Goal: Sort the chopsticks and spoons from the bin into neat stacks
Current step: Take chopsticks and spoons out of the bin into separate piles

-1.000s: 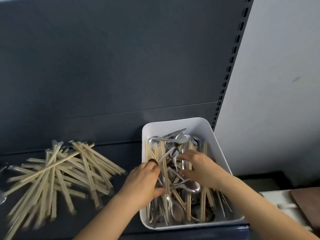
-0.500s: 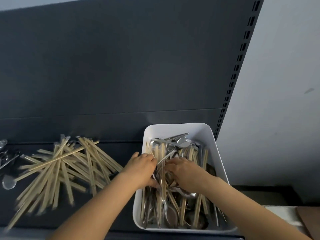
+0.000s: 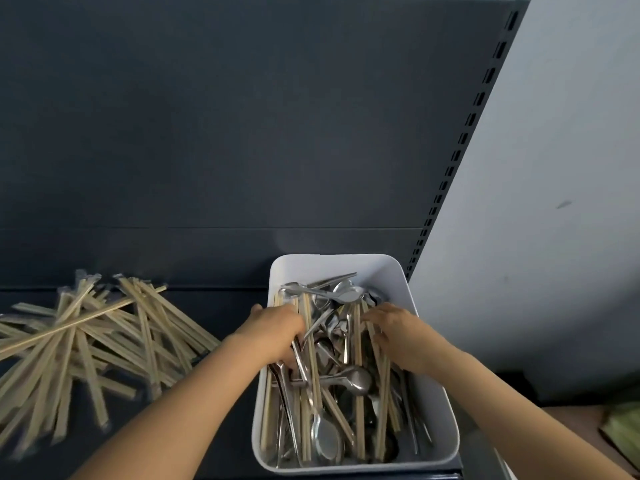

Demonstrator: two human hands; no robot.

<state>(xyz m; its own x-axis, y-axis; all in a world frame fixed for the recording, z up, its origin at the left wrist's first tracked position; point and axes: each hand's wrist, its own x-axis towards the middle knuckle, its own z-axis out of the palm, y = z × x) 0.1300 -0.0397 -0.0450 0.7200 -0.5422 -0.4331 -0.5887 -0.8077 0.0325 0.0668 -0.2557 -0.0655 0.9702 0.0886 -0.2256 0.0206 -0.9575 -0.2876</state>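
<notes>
**A:** What are the hands doing?

**B:** Both are inside the bin (image 3: 434, 386), lower centre of the frame. The left hand (image 3: 273, 332) has its grip curled down by the bin's left wall, among chopsticks (image 3: 358, 344) and a spoon handle. I cannot tell which of them it has closed on. The right hand (image 3: 394, 332) has its grip apart, with fingers stretched flat over chopsticks on the bin's right side.

**A:** What is in the bin?

**B:** Chopsticks and metal spoons (image 3: 356, 379), tangled and crossing one another.

**A:** Is anything sorted?

**B:** A loose pile (image 3: 86, 341) of chopsticks lies fanned out at lower left on the dark shelf (image 3: 225, 306), well apart from the bin. No spoon stack shows in the frame.

**A:** So which step is this?

**B:** Probably picking chopsticks out, with much left to do. The next move seems to call for gathering a few chopsticks side by side and lifting them clear of the spoon handles lying across them. They would then go left to the pile, which itself needs squaring.
</notes>
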